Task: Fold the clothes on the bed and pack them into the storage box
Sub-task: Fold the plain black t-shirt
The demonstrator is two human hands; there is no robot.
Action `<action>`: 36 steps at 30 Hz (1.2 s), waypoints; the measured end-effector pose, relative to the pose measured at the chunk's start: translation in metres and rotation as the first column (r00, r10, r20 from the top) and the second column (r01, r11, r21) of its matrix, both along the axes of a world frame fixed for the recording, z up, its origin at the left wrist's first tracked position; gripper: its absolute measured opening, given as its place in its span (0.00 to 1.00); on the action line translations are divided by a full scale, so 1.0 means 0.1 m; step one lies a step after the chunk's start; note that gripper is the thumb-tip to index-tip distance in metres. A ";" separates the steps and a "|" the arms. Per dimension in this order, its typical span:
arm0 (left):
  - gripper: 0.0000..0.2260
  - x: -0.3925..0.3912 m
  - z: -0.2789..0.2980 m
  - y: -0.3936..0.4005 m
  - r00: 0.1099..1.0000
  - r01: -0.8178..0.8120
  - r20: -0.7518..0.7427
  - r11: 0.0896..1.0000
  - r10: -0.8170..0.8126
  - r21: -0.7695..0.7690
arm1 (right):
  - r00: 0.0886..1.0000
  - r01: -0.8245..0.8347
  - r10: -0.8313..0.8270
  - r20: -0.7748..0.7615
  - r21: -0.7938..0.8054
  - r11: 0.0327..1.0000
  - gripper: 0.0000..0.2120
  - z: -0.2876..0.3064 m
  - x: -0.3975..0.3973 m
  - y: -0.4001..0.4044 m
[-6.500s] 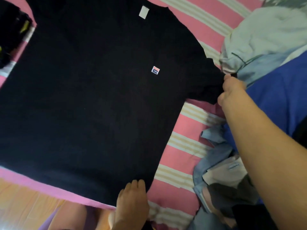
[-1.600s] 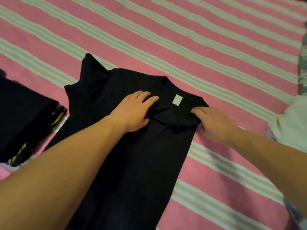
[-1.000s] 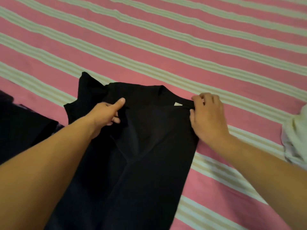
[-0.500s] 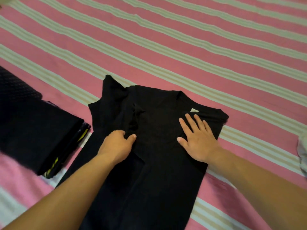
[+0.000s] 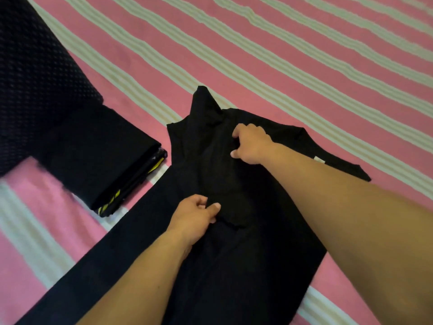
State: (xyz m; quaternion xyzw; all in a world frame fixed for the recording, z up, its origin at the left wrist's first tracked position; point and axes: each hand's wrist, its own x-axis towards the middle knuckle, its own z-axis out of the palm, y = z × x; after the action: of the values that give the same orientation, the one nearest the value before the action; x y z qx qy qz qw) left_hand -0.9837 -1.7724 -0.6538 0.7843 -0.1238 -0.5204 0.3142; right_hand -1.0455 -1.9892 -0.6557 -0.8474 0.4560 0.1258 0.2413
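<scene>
Folded dark garments (image 5: 98, 158) lie at left on the striped bed (image 5: 304, 66). Beside them, the black T-shirt (image 5: 246, 254) lies partly folded mid-bed. Left hand (image 5: 194, 218) pinches a folded-in flap; right hand (image 5: 251, 144), fingers curled, grips cloth near the collar. Advisably, draw the flap taut, align edges, then smooth flat.

Dim warm indoor light, soft faint shadows, motion blur at left edge, wide-angle stretching at borders
</scene>
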 end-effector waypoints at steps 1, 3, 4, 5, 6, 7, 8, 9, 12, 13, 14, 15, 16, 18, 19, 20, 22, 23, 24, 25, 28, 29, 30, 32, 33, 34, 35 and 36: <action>0.05 -0.01 0.00 0.00 1.000 -0.015 -0.006 1.000 0.015 -0.011 | 1.000 0.012 -0.012 -0.024 -0.034 0.999 0.30 -0.01 0.03 0.00; 0.04 -0.02 -0.03 0.00 0.999 -0.042 -0.007 0.999 0.042 -0.033 | 0.994 -0.009 -0.001 -0.108 -0.089 0.996 0.30 -0.03 0.06 0.00; 0.05 -0.03 -0.03 0.01 0.999 -0.052 -0.004 0.998 0.052 -0.039 | 0.991 -0.022 0.010 -0.136 -0.086 0.996 0.29 -0.04 0.06 0.01; 0.06 -0.04 -0.03 0.01 0.998 -0.059 0.002 0.997 0.059 -0.043 | 0.992 -0.028 0.019 -0.127 -0.066 0.997 0.26 -0.01 0.05 0.02; 0.07 -0.06 -0.02 0.01 0.997 -0.072 0.006 0.996 0.072 -0.045 | 0.998 -0.010 0.008 -0.062 -0.028 1.000 0.21 0.04 0.00 0.05; 0.06 -0.08 0.01 0.01 0.995 -0.096 0.012 0.994 0.096 -0.054 | 0.997 0.043 -0.045 0.055 0.033 0.999 0.14 0.13 -0.05 0.08; 0.06 -0.11 0.05 0.01 0.992 -0.118 0.026 0.990 0.120 -0.073 | 0.975 0.101 -0.120 0.189 0.109 0.989 0.08 0.24 -0.14 0.09; 0.06 -0.16 0.11 0.02 0.990 -0.123 0.060 0.987 0.130 -0.103 | 0.939 0.146 -0.193 0.286 0.178 0.973 0.07 0.38 -0.28 0.12; 0.05 -0.43 0.37 0.10 0.965 0.022 0.256 0.963 0.049 -0.268 | 0.835 0.188 -0.317 0.450 0.308 0.933 0.11 0.84 -0.93 0.25; 0.05 -0.55 0.46 0.17 0.948 0.108 0.319 0.942 0.000 -0.319 | 0.806 0.195 -0.350 0.478 0.344 0.918 0.13 0.95 -1.19 0.32; 0.05 -0.68 0.53 0.23 0.912 0.226 0.403 0.911 -0.074 -0.346 | 0.791 0.214 -0.383 0.477 0.371 0.904 0.15 1.01 -1.46 0.39; 0.06 -0.80 0.53 0.30 0.844 0.373 0.510 0.865 -0.166 -0.335 | 0.805 0.253 -0.412 0.427 0.382 0.889 0.16 1.00 -1.75 0.47; 0.07 -0.92 0.50 0.36 0.736 0.529 0.619 0.803 -0.273 -0.275 | 0.826 0.300 -0.444 0.349 0.396 0.868 0.17 0.92 -2.04 0.54; 0.14 -1.09 0.34 0.46 0.523 0.725 0.718 0.682 -0.459 -0.092 | 0.843 0.404 -0.509 0.172 0.422 0.811 0.20 0.67 -2.54 0.67; 0.17 -1.13 0.24 0.49 0.455 0.751 0.735 0.660 -0.502 -0.015 | 0.837 0.452 -0.536 0.110 0.413 0.791 0.22 0.52 -2.72 0.71; 0.20 -1.12 0.16 0.51 0.413 0.749 0.753 0.661 -0.512 0.039 | 0.823 0.494 -0.562 0.080 0.390 0.778 0.22 0.38 -2.83 0.73; 0.22 -1.04 0.03 0.51 0.389 0.692 0.782 0.715 -0.487 0.101 | 0.783 0.571 -0.614 0.101 0.273 0.774 0.18 0.22 -2.84 0.69; 0.21 -0.97 -0.01 0.50 0.375 0.672 0.790 0.729 -0.486 0.130 | 0.773 0.590 -0.618 0.145 0.197 0.783 0.14 0.19 -2.75 0.66; 0.19 -0.91 -0.04 0.48 0.342 0.672 0.797 0.722 -0.498 0.163 | 0.776 0.585 -0.602 0.190 0.141 0.799 0.12 0.17 -2.64 0.61; 0.18 -0.87 -0.06 0.47 0.297 0.687 0.805 0.700 -0.514 0.193 | 0.798 0.551 -0.558 0.228 0.101 0.828 0.12 0.17 -2.50 0.54; 0.14 -0.79 -0.08 0.40 0.176 0.728 0.832 0.639 -0.526 0.249 | 0.857 0.449 -0.454 0.243 0.078 0.890 0.14 0.19 -2.03 0.27; 0.13 -0.77 -0.09 0.36 0.154 0.740 0.835 0.622 -0.528 0.256 | 0.848 0.464 -0.479 0.226 0.120 0.878 0.18 0.20 -1.87 0.18; 0.12 -0.77 -0.09 0.33 0.142 0.747 0.834 0.610 -0.533 0.263 | 0.830 0.492 -0.520 0.202 0.175 0.853 0.20 0.22 -1.75 0.09; 0.09 -0.77 -0.12 0.26 0.159 0.744 0.833 0.618 -0.531 0.252 | 0.816 0.518 -0.554 0.164 0.218 0.827 0.21 0.20 -1.57 -0.05; 0.07 -0.76 -0.12 0.23 0.213 0.726 0.825 0.650 -0.523 0.224 | 0.814 0.519 -0.557 0.167 0.223 0.825 0.19 0.18 -1.51 -0.11; 0.06 -0.76 -0.13 0.21 0.298 0.690 0.809 0.700 -0.507 0.184 | 0.803 0.525 -0.567 0.182 0.234 0.818 0.15 0.14 -1.47 -0.16; 0.05 -0.75 -0.13 0.20 0.401 0.637 0.781 0.758 -0.478 0.136 | 0.784 0.536 -0.586 0.205 0.252 0.806 0.11 0.12 -1.42 -0.20; 0.05 -0.74 -0.14 0.19 0.511 0.574 0.736 0.814 -0.444 0.093 | 0.762 0.549 -0.605 0.232 0.264 0.793 0.08 0.09 -1.39 -0.23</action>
State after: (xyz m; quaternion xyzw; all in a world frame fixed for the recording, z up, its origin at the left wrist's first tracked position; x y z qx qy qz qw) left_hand -1.0579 -1.7533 -0.6678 0.8235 -0.5051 -0.2211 0.1335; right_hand -1.1843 -2.0124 -0.6469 -0.6482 0.6392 -0.0465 0.4112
